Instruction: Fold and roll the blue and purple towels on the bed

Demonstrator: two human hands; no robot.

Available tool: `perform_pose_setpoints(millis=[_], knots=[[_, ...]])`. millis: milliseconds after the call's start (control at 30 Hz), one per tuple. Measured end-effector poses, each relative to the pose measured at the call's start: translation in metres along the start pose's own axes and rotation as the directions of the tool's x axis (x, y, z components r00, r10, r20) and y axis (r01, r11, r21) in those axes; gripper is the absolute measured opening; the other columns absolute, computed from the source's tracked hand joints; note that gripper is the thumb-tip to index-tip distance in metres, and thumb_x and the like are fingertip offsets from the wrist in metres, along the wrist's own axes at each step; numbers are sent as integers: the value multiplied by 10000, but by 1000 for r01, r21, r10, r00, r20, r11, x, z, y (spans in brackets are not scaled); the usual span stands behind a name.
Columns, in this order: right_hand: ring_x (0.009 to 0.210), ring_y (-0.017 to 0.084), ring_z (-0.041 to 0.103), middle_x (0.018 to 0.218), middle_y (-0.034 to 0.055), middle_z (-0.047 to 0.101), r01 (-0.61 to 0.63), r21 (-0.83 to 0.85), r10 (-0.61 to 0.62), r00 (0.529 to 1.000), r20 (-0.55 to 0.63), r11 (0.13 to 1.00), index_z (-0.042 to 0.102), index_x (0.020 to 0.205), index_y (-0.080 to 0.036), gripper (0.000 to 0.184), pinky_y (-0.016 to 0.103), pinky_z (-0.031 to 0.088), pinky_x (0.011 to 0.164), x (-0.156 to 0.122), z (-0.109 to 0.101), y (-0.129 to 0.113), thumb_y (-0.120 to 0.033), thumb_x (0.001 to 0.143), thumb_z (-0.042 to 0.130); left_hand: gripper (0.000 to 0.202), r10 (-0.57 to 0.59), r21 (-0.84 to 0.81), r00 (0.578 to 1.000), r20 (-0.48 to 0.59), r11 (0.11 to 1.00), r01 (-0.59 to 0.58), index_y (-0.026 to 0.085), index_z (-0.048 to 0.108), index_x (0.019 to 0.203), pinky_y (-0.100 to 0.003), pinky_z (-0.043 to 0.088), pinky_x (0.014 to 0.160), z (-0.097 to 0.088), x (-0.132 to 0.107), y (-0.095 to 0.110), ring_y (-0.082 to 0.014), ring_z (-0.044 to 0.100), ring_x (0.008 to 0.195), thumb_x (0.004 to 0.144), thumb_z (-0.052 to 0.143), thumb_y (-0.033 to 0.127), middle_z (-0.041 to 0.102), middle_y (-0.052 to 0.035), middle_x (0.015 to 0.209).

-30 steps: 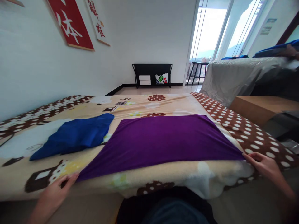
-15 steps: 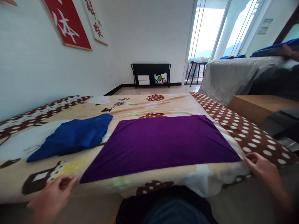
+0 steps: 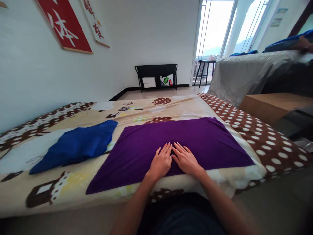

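Observation:
A purple cloth (image 3: 200, 140) lies spread out over a patterned blanket (image 3: 73, 189), its near edge close to the blanket's front edge. My left hand (image 3: 161, 161) rests flat on the middle of the cloth, fingers stretched forward. Beside it, my right hand (image 3: 186, 160) lies flat too, with the fingertips of both hands close together. Neither hand grips anything. To the left of the purple cloth is a crumpled blue cloth (image 3: 80, 145), apart from it.
Brown polka-dot borders (image 3: 264, 143) run along the blanket's sides. At the right are a cardboard box (image 3: 274, 102) and a plastic-covered surface (image 3: 234, 75), where another person's hand (image 3: 304, 44) touches blue fabric. A black rack (image 3: 156, 70) and a stool (image 3: 205, 65) stand at the back.
Both hands have left the purple cloth's near corners and come together on its middle, going from pinched fingers to flat palms. The cloths lie much as before.

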State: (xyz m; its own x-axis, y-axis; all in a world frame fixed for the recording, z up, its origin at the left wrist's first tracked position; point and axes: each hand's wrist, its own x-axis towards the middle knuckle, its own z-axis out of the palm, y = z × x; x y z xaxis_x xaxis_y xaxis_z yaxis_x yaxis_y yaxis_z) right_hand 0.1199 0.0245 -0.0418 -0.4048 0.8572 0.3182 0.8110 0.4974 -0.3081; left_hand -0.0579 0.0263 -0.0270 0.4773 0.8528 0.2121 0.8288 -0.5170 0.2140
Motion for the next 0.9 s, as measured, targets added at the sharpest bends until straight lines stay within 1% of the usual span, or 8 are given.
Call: perform_pose_setpoints(millis=[133, 267, 333, 467, 567, 733, 833, 900], knots=[[1473, 240, 329, 1573, 60, 371, -184, -106, 182, 983, -27, 977, 458, 1488, -252, 560, 491, 277, 1197, -26, -20, 61, -507, 1011, 313, 569, -200, 114, 980, 3, 974, 198, 274, 372, 1528, -523, 259, 1193, -17, -42, -43, -252, 312, 1488, 1008, 325, 501, 338, -59, 1605], [1470, 266, 331, 1560, 103, 395, -431, -232, 388, 897, -210, 872, 448, 1491, -206, 603, 517, 294, 1181, -96, -52, 161, -521, 1000, 296, 556, -404, 229, 894, -193, 867, 442, 274, 392, 1518, -536, 250, 1184, -44, -126, -118, -262, 349, 1469, 1004, 310, 470, 381, -69, 1587], [1476, 273, 316, 1565, 84, 392, -433, -273, 383, 897, -220, 859, 471, 1471, -240, 564, 535, 306, 1170, -133, -61, 203, -486, 998, 287, 559, -405, 238, 876, -262, 852, 466, 265, 418, 1505, -503, 252, 1189, -49, -166, -147, -246, 368, 1458, 993, 305, 458, 416, -67, 1569], [1478, 304, 307, 1557, 119, 397, -437, -302, 383, 896, -223, 847, 469, 1469, -207, 575, 562, 326, 1152, -160, -66, 227, -477, 992, 296, 550, -424, 215, 822, -380, 824, 524, 239, 511, 1440, -492, 208, 1207, -52, -201, -161, -238, 406, 1434, 981, 281, 433, 491, -81, 1516], [1474, 327, 306, 1559, 185, 366, -497, -273, 415, 856, -308, 823, 418, 1505, -119, 673, 551, 298, 1171, -121, -64, 186, -537, 991, 300, 536, -443, 213, 776, -448, 790, 574, 213, 541, 1412, -560, 137, 1206, -59, -173, -130, -269, 413, 1427, 999, 249, 388, 496, -115, 1506], [1460, 226, 331, 1569, 95, 354, -45, -106, 44, 999, -11, 993, 410, 1508, -131, 703, 410, 339, 1152, -1, -49, 69, -578, 1003, 208, 554, -65, 125, 992, -109, 989, 78, 241, 293, 1559, -412, 252, 1187, -59, -47, -56, -181, 285, 1498, 1026, 270, 390, 327, -73, 1613], [1412, 171, 396, 1531, -7, 414, 90, -76, -87, 995, 41, 993, 463, 1463, -222, 630, 374, 366, 1106, 50, -32, 28, -556, 995, 206, 570, 24, 86, 997, 72, 996, -30, 194, 249, 1574, -413, 217, 1208, -40, 27, -37, -186, 221, 1521, 1020, 267, 328, 245, -87, 1640], [1389, 173, 420, 1507, 16, 445, 129, -71, -124, 990, 62, 989, 516, 1414, -188, 686, 375, 359, 1089, 63, -28, 28, -569, 981, 145, 571, -2, 89, 991, 137, 996, -11, 172, 285, 1562, -426, 219, 1207, -28, 51, -44, -204, 241, 1515, 1017, 282, 344, 264, -100, 1630]])
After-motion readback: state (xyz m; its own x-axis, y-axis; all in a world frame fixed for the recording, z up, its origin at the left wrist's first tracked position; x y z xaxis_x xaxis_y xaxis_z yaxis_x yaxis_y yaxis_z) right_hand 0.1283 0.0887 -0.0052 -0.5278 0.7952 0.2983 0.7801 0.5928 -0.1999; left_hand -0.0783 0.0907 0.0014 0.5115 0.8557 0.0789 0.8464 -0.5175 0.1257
